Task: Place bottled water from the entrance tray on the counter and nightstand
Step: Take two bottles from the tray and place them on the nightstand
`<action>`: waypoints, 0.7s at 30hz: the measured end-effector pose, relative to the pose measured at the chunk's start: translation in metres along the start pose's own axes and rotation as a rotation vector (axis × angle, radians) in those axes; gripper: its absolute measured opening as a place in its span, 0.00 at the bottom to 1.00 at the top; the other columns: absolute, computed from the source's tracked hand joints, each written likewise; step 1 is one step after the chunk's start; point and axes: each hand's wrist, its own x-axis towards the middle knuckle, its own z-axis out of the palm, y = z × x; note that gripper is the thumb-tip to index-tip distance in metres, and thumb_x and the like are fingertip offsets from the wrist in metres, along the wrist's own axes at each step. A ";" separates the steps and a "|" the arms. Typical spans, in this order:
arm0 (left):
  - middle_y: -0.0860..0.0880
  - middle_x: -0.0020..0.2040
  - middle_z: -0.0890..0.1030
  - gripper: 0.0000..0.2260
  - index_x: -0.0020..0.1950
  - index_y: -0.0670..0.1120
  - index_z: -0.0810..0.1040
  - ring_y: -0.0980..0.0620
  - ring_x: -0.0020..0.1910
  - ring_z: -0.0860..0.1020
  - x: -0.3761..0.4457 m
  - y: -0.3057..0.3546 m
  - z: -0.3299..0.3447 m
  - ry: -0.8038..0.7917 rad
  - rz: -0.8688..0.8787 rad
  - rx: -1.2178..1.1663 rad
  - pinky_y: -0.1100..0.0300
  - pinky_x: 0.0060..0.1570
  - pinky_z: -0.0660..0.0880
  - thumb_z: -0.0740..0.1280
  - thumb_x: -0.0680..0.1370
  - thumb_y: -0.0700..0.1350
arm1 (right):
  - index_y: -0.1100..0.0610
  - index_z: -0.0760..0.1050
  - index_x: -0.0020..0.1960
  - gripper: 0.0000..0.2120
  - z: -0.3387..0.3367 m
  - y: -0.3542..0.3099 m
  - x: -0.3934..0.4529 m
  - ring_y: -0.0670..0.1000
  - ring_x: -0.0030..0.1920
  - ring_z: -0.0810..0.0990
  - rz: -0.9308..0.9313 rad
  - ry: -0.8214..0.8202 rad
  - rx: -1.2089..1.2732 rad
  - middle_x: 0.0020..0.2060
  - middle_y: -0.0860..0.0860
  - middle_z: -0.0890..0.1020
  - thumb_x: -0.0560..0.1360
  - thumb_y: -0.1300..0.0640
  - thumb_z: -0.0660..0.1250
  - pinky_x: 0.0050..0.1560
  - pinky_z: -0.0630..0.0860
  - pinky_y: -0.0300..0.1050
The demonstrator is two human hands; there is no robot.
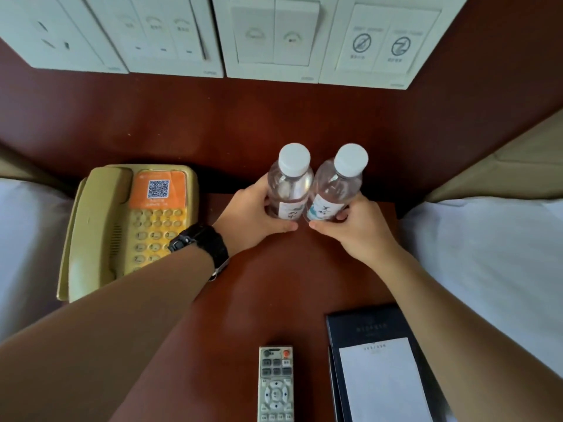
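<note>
On the dark red-brown wooden nightstand (249, 300), two clear plastic water bottles with white caps (289, 184) (335, 187) stand touching, side by side, toward the back. The beige corded telephone (128, 226) lies left of them; the grey remote control (275, 385) and black notepad holder (380, 367) lie in front.

hotel room: nightstand (249, 300) between two beds, phone (122, 226), remote (275, 385), notepad (384, 382), switch panel (274, 38) (do-not-disturb icons).

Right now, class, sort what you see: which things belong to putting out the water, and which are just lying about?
Belongs to the job: left bottle, right bottle, left hand, right hand, nightstand.

Lying about: telephone, remote, notepad, wall switches.
</note>
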 end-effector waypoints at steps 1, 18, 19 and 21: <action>0.67 0.52 0.79 0.35 0.69 0.51 0.72 0.77 0.51 0.75 0.002 -0.001 0.001 -0.005 -0.011 0.001 0.81 0.52 0.69 0.81 0.65 0.43 | 0.52 0.75 0.60 0.26 -0.002 0.001 0.003 0.23 0.42 0.75 0.002 -0.011 -0.009 0.44 0.31 0.76 0.66 0.58 0.81 0.41 0.69 0.19; 0.65 0.50 0.81 0.30 0.65 0.50 0.76 0.75 0.51 0.77 0.010 -0.005 0.002 -0.044 -0.037 -0.014 0.81 0.48 0.70 0.81 0.65 0.42 | 0.48 0.76 0.65 0.29 -0.017 0.012 0.018 0.45 0.50 0.81 0.047 -0.220 -0.117 0.49 0.43 0.83 0.65 0.48 0.80 0.52 0.78 0.40; 0.65 0.50 0.81 0.30 0.65 0.50 0.76 0.76 0.50 0.77 0.010 -0.004 0.002 -0.046 -0.037 -0.014 0.81 0.47 0.69 0.81 0.65 0.41 | 0.49 0.76 0.62 0.27 -0.017 0.012 0.017 0.43 0.47 0.80 0.046 -0.211 -0.124 0.46 0.42 0.82 0.66 0.49 0.80 0.48 0.75 0.34; 0.66 0.50 0.80 0.31 0.66 0.50 0.75 0.77 0.49 0.76 0.010 -0.004 0.002 -0.046 -0.045 -0.019 0.82 0.47 0.69 0.81 0.65 0.41 | 0.47 0.76 0.60 0.25 -0.018 0.011 0.015 0.41 0.44 0.77 0.046 -0.198 -0.134 0.42 0.40 0.78 0.66 0.50 0.80 0.40 0.69 0.25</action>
